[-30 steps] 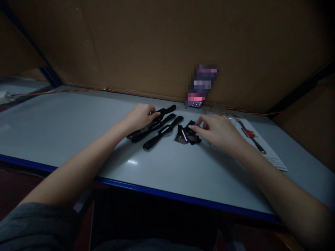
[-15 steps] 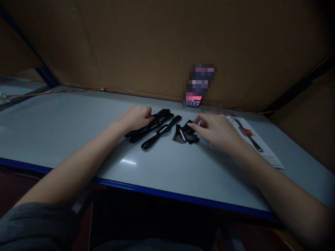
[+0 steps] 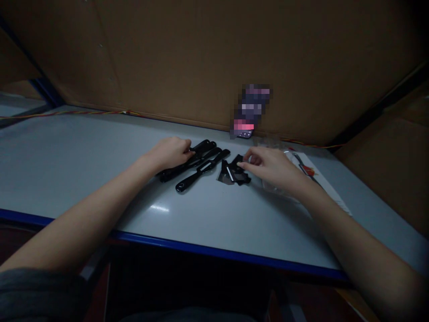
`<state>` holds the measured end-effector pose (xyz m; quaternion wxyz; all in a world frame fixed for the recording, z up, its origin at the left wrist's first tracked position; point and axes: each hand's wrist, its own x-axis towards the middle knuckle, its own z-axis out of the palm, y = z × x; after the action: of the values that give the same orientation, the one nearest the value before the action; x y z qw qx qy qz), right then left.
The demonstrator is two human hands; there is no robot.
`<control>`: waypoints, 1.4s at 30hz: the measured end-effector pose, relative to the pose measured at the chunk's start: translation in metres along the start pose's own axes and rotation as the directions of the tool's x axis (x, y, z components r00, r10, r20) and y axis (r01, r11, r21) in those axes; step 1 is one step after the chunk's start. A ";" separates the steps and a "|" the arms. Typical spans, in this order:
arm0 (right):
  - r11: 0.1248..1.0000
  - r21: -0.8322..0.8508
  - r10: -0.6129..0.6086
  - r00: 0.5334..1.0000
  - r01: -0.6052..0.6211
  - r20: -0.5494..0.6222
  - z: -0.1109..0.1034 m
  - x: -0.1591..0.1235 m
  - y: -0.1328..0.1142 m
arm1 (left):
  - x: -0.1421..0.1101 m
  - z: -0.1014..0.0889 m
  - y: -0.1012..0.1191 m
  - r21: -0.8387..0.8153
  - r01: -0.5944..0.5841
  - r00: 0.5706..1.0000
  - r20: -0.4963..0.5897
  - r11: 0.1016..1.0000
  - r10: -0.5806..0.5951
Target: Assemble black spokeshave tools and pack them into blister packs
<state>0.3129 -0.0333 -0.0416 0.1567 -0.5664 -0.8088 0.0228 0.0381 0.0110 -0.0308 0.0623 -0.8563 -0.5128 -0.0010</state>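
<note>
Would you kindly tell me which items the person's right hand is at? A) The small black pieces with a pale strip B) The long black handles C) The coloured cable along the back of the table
A: the fingertips of the right hand are at the small black pieces, while the long black handles lie under the left hand.

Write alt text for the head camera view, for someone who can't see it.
Two bare hands work at a pale table: the left hand rests on black slotted plastic handles, and the right hand reaches over small black plastic pieces. A printed card lies beyond the right hand.
</note>
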 end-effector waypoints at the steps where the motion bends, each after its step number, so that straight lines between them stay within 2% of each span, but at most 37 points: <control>1: 0.999 0.022 -0.024 1.000 0.024 0.018 0.001 0.000 0.002 | 0.000 0.000 0.000 0.003 -0.001 1.000 0.001 1.000 0.001; 6: 0.992 0.082 -0.107 0.990 0.099 0.096 0.004 -0.003 0.003 | -0.002 -0.002 0.004 0.006 0.003 1.000 -0.004 1.000 -0.003; 11: 0.988 0.130 -0.094 0.993 0.085 0.065 0.010 -0.001 0.005 | -0.005 -0.003 0.006 -0.024 0.031 0.996 -0.079 0.999 -0.033; 13: 0.984 0.164 -0.080 0.995 0.070 0.058 0.015 0.001 0.007 | -0.005 -0.005 0.005 -0.093 0.056 0.991 -0.115 0.994 -0.066; 16: 0.952 0.307 -0.012 0.996 -0.015 0.086 0.022 0.004 0.009 | -0.006 -0.008 0.006 -0.324 0.071 0.982 -0.145 0.943 -0.124; 19: 0.869 0.481 0.058 0.990 -0.113 0.127 0.026 0.005 0.008 | -0.005 -0.011 0.010 -0.593 0.070 0.980 -0.111 0.802 -0.168; 23: 0.805 0.575 0.083 0.988 -0.145 0.132 0.027 0.005 0.003 | -0.003 -0.011 0.021 -0.829 0.141 0.981 0.042 0.541 -0.192; 25: 0.785 0.600 0.087 0.986 -0.156 0.142 0.024 0.006 0.001 | -0.002 -0.009 0.027 -0.908 0.174 0.979 0.119 0.381 -0.163; 27: 0.757 0.629 0.078 0.980 -0.177 0.182 0.020 0.006 0.000 | -0.001 -0.006 0.033 -0.960 0.178 0.983 0.163 0.217 -0.085; 30: 0.687 0.696 0.065 0.972 -0.209 0.227 0.008 0.005 -0.002 | -0.002 -0.002 0.040 -0.980 0.197 0.980 0.197 0.020 0.036; 35: 0.609 0.790 0.069 0.997 -0.070 0.035 -0.014 0.001 -0.015 | -0.008 -0.001 0.051 -0.917 0.347 0.935 0.323 -0.197 0.144; 39: 0.556 0.831 0.067 0.998 -0.035 -0.003 -0.009 -0.004 -0.030 | -0.012 -0.005 0.060 -0.842 0.418 0.901 0.336 -0.341 0.273; 42: 0.518 0.852 0.122 0.992 -0.083 0.023 0.000 -0.005 -0.036 | -0.014 -0.005 0.066 -0.800 0.429 0.894 0.309 -0.420 0.325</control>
<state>0.2816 -0.0511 -0.0351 0.4271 -0.4649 -0.6568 0.4123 0.0896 -0.0324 -0.0336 -0.8046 -0.4446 -0.3096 -0.2430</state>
